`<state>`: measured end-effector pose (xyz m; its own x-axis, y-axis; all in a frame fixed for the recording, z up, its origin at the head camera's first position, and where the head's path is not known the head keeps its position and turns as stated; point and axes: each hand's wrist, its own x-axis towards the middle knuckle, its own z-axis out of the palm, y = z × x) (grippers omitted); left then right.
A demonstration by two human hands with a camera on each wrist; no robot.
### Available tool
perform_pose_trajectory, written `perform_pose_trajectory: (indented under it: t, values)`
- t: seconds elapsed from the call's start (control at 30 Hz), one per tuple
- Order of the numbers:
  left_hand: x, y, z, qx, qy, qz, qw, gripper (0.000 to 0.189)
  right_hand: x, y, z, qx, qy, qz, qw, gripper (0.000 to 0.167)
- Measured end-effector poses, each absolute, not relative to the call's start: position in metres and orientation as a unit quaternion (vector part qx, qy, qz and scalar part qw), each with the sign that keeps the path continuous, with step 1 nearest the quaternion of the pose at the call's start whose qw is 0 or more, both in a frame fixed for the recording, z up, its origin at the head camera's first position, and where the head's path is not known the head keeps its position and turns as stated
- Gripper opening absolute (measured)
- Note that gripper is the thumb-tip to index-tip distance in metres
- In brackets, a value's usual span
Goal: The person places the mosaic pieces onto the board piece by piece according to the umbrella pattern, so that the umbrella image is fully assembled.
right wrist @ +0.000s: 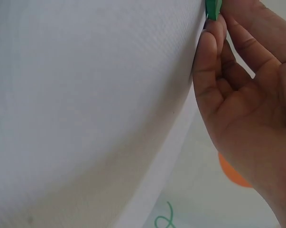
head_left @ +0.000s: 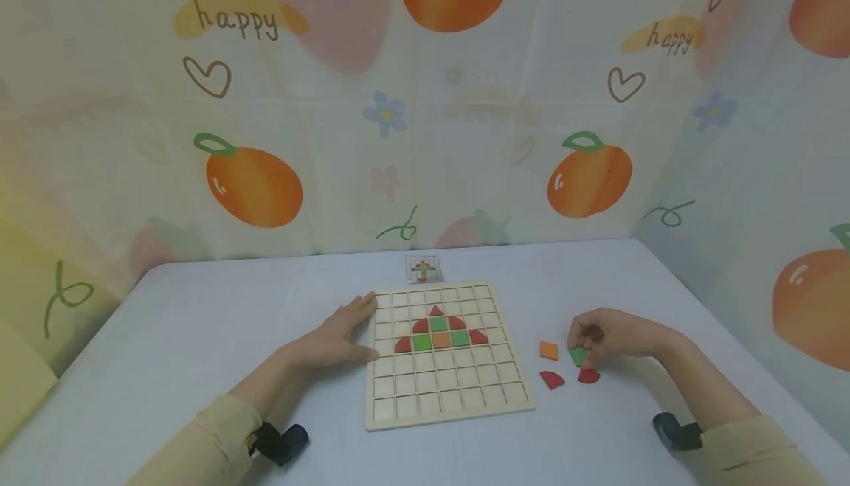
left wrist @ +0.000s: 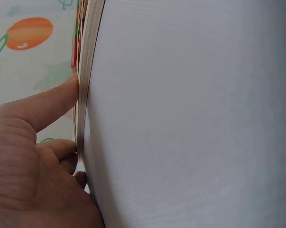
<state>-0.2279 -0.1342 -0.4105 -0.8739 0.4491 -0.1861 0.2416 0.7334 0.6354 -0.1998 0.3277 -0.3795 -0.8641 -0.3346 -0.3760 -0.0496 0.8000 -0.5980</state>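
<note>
A square wooden grid board (head_left: 451,400) lies mid-table, with red, green and orange pieces set in its cells in a stepped, pointed shape. A red triangle (head_left: 434,310) tops it, and an orange square (head_left: 441,340) sits in the lower row between green squares. My left hand (head_left: 332,340) rests at the board's left edge, thumb and fingers stretched out and touching it. Right of the board, my right hand (head_left: 616,337) pinches a green square tile (head_left: 578,357) near the tabletop. The right wrist view shows only a bit of that green tile (right wrist: 213,8) at the fingertips.
Beside the right hand lie a loose orange square (head_left: 548,350) and two red quarter-circle pieces, one nearer the board (head_left: 552,380) and one below the hand (head_left: 589,377). A small pattern card (head_left: 423,269) lies behind the board. A printed curtain (head_left: 425,139) hangs behind the table.
</note>
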Motion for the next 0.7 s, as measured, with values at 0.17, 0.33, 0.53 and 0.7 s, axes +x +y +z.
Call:
perform_pose_trajectory:
  t: [0.17, 0.33, 0.53, 0.7]
  values:
    - [-0.2280, -0.1339, -0.4107, 0.188, 0.916, 0.313, 0.166, 0.097, -0.1986, 0.3265, -0.3790, -0.110, 0.920, -0.294, 0.233, 0.022]
    - [-0.2282, -0.1340, -0.4113, 0.187, 0.916, 0.314, 0.166, 0.097, -0.1998, 0.3268, -0.3782, -0.127, 0.918, -0.298, 0.230, 0.020]
    - [-0.2287, -0.1343, -0.4119, 0.187, 0.916, 0.314, 0.165, 0.097, -0.2027, 0.3291, -0.3774, -0.146, 0.917, -0.293, 0.229, 0.017]
    - [-0.2290, -0.1333, -0.4118, 0.179, 0.918, 0.312, 0.167, 0.096, -0.2051, 0.3291, -0.3774, -0.137, 0.921, -0.282, 0.229, 0.016]
